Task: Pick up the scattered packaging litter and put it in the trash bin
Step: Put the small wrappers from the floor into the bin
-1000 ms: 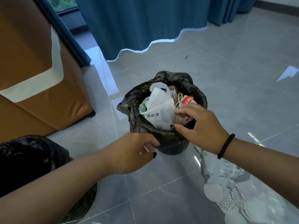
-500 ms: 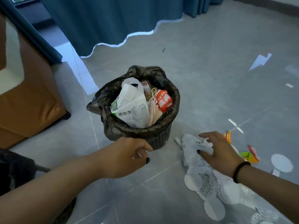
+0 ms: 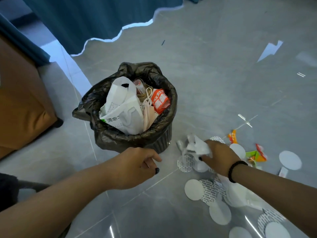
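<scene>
A small dark trash bin [image 3: 163, 140] lined with a black bag stands on the grey floor, stuffed with a white bag [image 3: 123, 107] and an orange-and-white wrapper [image 3: 160, 100]. To its right my right hand [image 3: 219, 157] is closed around a crumpled white plastic wrapper [image 3: 197, 146] low over the floor. Several white round seals [image 3: 193, 189] lie around and under that hand. Colourful orange and green wrappers [image 3: 255, 155] lie just beyond it. My left hand [image 3: 135, 162] hovers in front of the bin with curled fingers, holding nothing I can see.
A brown upholstered piece of furniture [image 3: 22, 103] stands at the left. Blue curtains [image 3: 89, 19] hang behind the bin. A black bag [image 3: 8, 189] shows at the lower left edge. A small white strip [image 3: 283, 172] lies at the right.
My right hand left the bin, dropped to the floor on the right and closed on the crumpled white wrapper. The view tilted down and right. My left hand stayed before the bin.
</scene>
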`<state>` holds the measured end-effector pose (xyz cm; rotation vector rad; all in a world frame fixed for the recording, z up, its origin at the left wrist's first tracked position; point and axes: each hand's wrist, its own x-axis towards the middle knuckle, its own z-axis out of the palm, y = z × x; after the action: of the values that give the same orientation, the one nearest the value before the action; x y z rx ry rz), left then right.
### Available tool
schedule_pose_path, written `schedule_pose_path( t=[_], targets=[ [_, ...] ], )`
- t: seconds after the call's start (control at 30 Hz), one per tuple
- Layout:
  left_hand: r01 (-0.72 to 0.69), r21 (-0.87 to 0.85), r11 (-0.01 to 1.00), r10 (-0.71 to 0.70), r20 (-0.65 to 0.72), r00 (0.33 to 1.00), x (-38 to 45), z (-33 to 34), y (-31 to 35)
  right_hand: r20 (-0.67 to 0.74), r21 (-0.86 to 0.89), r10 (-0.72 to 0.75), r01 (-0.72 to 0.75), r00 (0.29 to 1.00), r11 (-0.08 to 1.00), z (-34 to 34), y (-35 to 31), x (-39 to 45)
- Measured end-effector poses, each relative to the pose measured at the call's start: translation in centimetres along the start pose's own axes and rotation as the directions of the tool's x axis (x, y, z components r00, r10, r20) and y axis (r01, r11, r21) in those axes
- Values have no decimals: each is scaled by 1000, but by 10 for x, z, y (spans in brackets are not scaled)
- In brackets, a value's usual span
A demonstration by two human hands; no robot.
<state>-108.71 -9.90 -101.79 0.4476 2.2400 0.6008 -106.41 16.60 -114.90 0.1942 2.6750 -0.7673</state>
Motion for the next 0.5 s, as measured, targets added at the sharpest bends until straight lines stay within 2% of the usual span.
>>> schedule_pose_path(
  t=[0.07,0.13,0.2,0.23,0.27,0.33,0.5],
  targets=[
    [-13,1,1000,13,20,1000,5,4,5,-60,195,63,-50,996,980,-14,-4,-10],
    [-19,-1,1000,19,43,999,9,7,12,-6,440,119,-104,993,892,-30,-7,-23],
    [-21,-12,1000,22,59,998,14,11,19,115,724,124,-169,986,669,-47,-9,-42],
    [-20,-37,999,22,60,998,18,13,22,174,814,110,-206,979,544,-56,-10,-54],
    [-15,-81,997,20,53,998,21,15,27,211,863,97,-232,973,448,-62,-10,-65],
    [5,-207,978,4,42,999,28,21,37,251,910,65,-259,966,323,-72,-8,-86],
    [52,-580,813,18,115,993,36,33,79,275,953,-96,-258,957,157,-83,0,-126]
  ],
)
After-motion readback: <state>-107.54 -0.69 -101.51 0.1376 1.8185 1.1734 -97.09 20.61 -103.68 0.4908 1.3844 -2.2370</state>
